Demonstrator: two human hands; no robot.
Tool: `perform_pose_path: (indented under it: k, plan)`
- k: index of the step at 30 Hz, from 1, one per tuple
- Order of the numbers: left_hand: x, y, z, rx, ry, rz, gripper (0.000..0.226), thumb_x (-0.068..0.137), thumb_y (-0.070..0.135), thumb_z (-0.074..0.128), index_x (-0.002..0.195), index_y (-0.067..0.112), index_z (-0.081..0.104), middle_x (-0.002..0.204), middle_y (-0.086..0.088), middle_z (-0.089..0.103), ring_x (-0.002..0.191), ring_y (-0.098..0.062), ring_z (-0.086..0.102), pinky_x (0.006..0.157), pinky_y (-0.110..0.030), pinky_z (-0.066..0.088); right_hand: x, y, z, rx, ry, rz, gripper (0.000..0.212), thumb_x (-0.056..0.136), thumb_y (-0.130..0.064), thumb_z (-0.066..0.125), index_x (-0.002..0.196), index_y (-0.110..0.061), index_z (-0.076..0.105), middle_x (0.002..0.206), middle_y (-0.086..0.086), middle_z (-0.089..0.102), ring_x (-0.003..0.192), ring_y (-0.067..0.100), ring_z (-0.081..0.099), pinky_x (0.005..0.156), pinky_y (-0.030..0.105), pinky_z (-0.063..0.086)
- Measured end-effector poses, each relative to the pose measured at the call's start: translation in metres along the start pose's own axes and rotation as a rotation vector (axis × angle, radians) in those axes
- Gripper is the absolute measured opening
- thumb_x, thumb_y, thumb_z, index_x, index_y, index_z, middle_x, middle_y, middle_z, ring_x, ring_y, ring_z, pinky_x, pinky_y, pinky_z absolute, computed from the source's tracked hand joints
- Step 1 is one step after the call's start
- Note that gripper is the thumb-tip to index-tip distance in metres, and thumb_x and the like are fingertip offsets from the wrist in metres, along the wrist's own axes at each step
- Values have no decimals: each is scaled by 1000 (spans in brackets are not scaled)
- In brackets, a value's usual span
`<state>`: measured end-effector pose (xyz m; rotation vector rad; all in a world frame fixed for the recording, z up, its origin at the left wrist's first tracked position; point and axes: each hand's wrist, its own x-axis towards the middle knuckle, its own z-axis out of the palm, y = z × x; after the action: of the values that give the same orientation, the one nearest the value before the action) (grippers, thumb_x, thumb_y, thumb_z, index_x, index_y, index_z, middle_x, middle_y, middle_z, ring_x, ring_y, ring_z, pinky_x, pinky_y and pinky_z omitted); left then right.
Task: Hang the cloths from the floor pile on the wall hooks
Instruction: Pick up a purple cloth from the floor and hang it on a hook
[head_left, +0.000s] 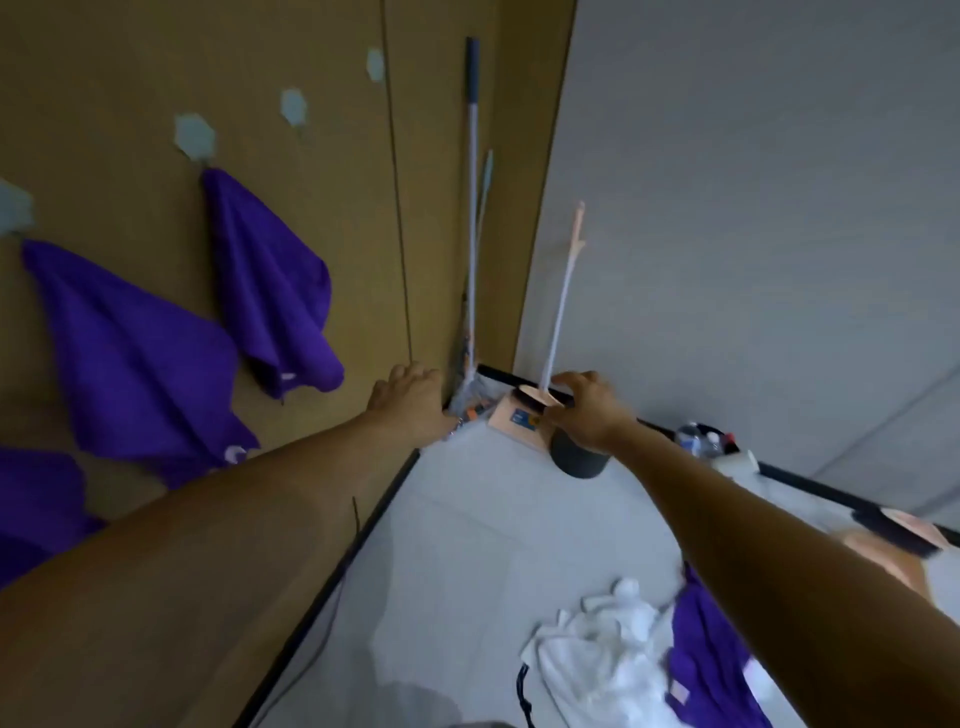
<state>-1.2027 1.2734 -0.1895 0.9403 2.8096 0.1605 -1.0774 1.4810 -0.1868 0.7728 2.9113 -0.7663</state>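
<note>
Two purple cloths hang on the brown wall: one from a pale hexagonal hook, a larger one from the hook at the far left. Part of a third purple cloth shows at the left edge. Two more hooks are bare. The floor pile lies at the lower right: a white cloth beside a purple cloth. My left hand and my right hand reach out toward the corner, fingers loosely curled, holding nothing.
A mop handle leans in the corner. A pink dustpan with a long handle stands beside a dark bin. Bottles sit along the grey wall. A dark cord lies near the pile.
</note>
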Motion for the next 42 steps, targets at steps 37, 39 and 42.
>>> perform_pose_path:
  k: [37, 39, 42]
  plan:
    - [7, 398, 437, -70, -669, 272, 52, 87, 44, 53, 132, 19, 49, 135, -7, 47, 123, -27, 45, 98, -37, 43, -175, 515, 183, 303, -292, 773, 46, 92, -27, 58, 133, -10, 52, 136, 12, 54, 123, 29, 51, 102, 35, 42]
    - [21, 393, 495, -70, -666, 251, 50, 87, 42, 54, 130, 16, 50, 132, -9, 49, 121, -28, 47, 96, -37, 44, -159, 545, 240, 339, -319, 797, 48, 91, -28, 58, 136, -12, 50, 138, 10, 52, 126, 27, 49, 104, 34, 40]
    - [43, 390, 590, -68, -679, 238, 53, 87, 41, 54, 133, 17, 48, 135, -9, 47, 123, -29, 44, 98, -38, 42, -131, 600, 329, 332, -355, 809, 49, 91, -29, 56, 138, -15, 47, 139, 12, 48, 128, 27, 44, 104, 33, 38]
